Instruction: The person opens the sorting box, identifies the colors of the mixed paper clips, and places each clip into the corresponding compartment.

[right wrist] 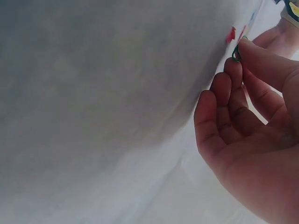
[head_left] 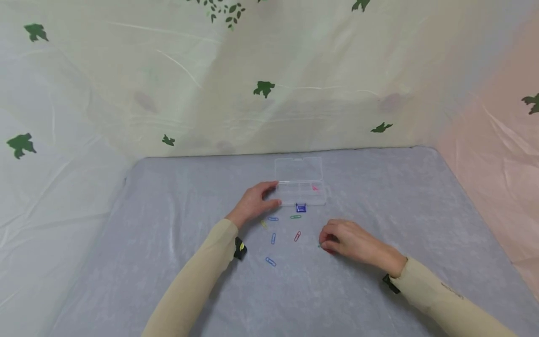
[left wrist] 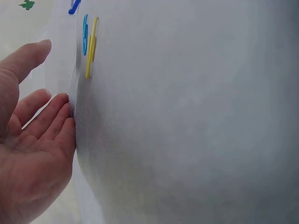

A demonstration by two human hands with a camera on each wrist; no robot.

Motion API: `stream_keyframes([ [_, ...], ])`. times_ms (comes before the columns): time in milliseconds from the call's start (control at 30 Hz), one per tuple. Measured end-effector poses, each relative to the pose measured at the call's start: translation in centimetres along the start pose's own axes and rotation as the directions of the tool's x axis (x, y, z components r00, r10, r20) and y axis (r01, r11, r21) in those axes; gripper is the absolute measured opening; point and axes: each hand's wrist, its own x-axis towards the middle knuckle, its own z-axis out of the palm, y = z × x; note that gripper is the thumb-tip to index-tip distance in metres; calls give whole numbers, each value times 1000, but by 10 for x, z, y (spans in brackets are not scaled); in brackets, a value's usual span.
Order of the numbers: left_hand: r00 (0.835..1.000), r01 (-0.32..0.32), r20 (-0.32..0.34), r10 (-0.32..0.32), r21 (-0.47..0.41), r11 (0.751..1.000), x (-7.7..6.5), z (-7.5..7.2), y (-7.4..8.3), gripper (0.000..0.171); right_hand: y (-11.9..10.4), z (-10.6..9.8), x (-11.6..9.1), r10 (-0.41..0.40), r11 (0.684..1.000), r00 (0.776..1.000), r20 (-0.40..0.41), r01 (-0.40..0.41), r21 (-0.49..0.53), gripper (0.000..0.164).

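Observation:
My right hand [head_left: 347,239] pinches a small green paper clip [right wrist: 236,53] between thumb and fingertip, low over the cloth. Close by its fingertips lies a small red piece [right wrist: 231,35], mostly hidden under the hand in the head view. My left hand [head_left: 254,202] rests at the left end of a clear plastic compartment box [head_left: 290,204], thumb by its front corner and fingers by the rear one, held apart and fairly straight. The box's clear lid [head_left: 298,168] lies folded back, and a blue latch [head_left: 301,208] hangs at its front. A pink clip [head_left: 315,187] sits in a right-hand rear compartment.
Before the box lie a green clip [head_left: 295,216], a red clip [head_left: 297,236], a yellow clip [head_left: 264,224] beside the left wrist, and several blue clips [head_left: 273,238]. Grey cloth [head_left: 168,201] covers the table. A pale curtain with leaf shapes [head_left: 264,89] stands behind.

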Motion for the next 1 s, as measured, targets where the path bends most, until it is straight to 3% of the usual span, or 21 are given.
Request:
stream_keyframes([
  [533,1000,3,-3,-3,-3,1000,2,1,-2,69,-4,-13,-1,-11,999,987,-163,16,28,15],
  [1000,1000,6,-6,-6,1,1000,0,1,0,68,-7,-21,5,31,995,970,-242,-6,101,14],
])
